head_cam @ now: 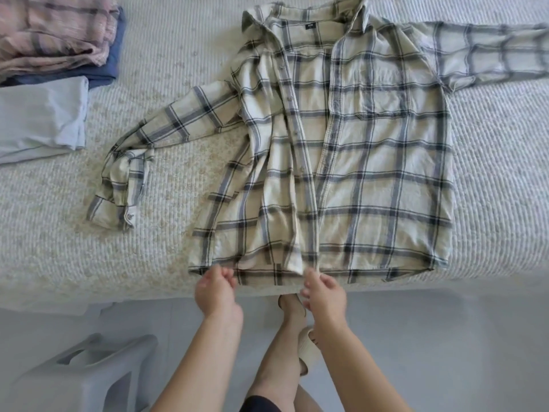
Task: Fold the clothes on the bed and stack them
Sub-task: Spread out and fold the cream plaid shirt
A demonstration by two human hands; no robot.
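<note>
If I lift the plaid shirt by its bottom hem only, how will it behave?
Probably floppy: the plaid shirt already shows wrinkles, and its crumpled sleeve would likely dangle. It looks light, thin cloth lying flat on the bed. Being unbuttoned, its front panels may swing apart where the left hand and right hand pinch the hem.

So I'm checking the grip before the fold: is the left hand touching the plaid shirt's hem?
Touching. The head view shows the left hand with fingertips pinching the plaid shirt at its bottom hem.

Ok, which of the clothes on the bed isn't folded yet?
The cream plaid shirt, spread open with sleeves out; the pink plaid, blue and pale blue pieces are folded.
</note>
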